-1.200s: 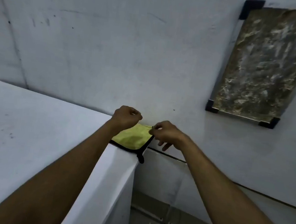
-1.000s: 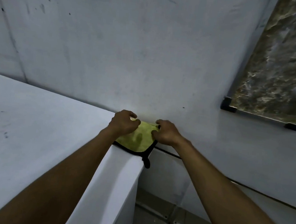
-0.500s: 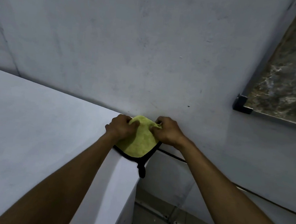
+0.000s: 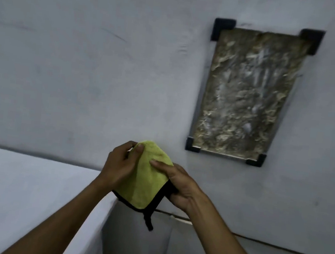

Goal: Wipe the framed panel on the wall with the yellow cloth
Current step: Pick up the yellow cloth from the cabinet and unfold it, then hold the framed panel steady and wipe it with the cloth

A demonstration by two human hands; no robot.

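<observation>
Head view: both forearms reach forward over the corner of a white counter (image 4: 21, 190). Left hand (image 4: 117, 168) is closed on the upper left edge of the yellow cloth (image 4: 144, 178), thumb on its front; right hand (image 4: 179, 185) grips the right edge, thumb laid across the front. Cloth hangs between them, black trim and loop below. Framed panel (image 4: 246, 93) is mounted on the wall (image 4: 87, 56) beyond, up and right, apart from the cloth.

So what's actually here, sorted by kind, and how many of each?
Yellow cloth: 1, held by the left hand and right hand
Framed panel on the wall: 1
Black corner brackets on the panel: 4
White counter: 1
Hands: 2
Total: 9
</observation>
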